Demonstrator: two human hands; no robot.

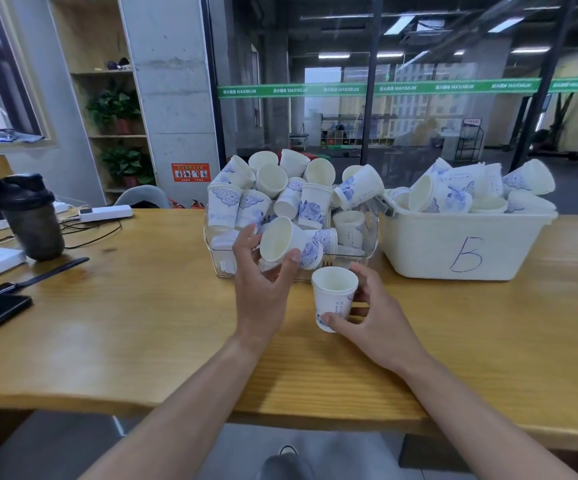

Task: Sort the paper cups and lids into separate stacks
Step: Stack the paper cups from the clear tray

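Flanking cups, shaker bottle (pixel 29 216), lettered bin (pixel 460 251)

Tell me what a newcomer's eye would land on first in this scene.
First, the two hands at the middle of the wooden table: the left hand grips a tilted paper cup, the right hand holds an upright cup. Behind them, a clear bin heaped with blue-patterned cups, and to its right a white tub marked with a handwritten letter, also full of cups.
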